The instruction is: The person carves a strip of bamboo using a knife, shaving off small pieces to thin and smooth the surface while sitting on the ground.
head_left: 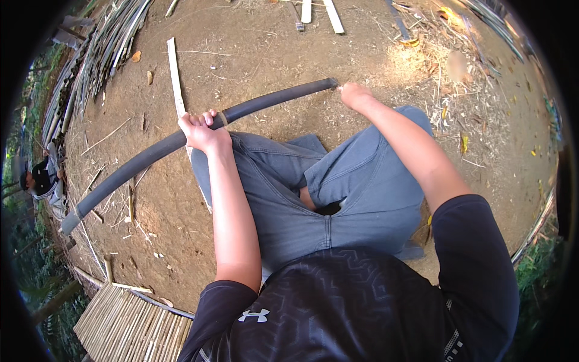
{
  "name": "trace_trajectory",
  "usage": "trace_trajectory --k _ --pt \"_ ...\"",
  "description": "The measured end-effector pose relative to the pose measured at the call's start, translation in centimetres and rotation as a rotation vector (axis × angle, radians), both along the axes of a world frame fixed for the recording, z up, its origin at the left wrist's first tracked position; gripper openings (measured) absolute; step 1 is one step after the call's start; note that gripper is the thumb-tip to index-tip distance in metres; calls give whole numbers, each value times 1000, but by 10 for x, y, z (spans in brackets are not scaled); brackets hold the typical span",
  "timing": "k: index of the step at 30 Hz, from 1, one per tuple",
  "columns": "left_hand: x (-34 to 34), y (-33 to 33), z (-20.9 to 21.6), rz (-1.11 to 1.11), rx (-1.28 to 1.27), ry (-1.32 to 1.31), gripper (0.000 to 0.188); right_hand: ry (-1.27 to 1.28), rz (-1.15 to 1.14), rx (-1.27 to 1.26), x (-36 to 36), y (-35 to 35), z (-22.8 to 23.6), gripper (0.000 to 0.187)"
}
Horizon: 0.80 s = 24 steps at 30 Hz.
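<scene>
A long dark bamboo pole (277, 98) with a pale ring at a joint slants across in front of my knees, from the lower left up to the right. My left hand (205, 130) is closed round it just left of that ring, by my left knee. At the pole's right end, my right hand (354, 96) is closed in a fist. A small bit of something shows between this fist and the pole's tip, too small to name. A pale flat bamboo strip (175, 78) lies on the ground beyond my left hand and passes under the pole.
Many thin poles (114, 54) are piled at the far left. A bamboo slat platform (132, 326) stands at the near left. Pale strips (333, 17) and a long flat blade-like tool (399, 21) lie at the far side, with shavings about. Another person (45, 178) is at the left edge.
</scene>
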<state>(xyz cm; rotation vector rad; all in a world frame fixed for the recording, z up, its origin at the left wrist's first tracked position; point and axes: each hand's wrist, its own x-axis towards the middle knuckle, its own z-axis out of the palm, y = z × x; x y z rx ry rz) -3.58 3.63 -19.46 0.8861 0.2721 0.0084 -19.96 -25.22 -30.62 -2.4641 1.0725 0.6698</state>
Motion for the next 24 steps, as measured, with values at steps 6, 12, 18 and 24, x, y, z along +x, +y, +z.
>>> trace_trajectory --k 6,12,18,24 --pt "2 2 -2 35 11 -2 34 25 19 6 2 7 -5 40" --pt "0 6 -6 16 -9 6 37 -65 -23 -82 0 14 -20 42" --pt "0 7 -4 -50 -57 3 38 -105 27 -13 7 21 10 47" --pt "-4 11 1 -216 -104 -42 37 -320 108 126 10 86 71 45"
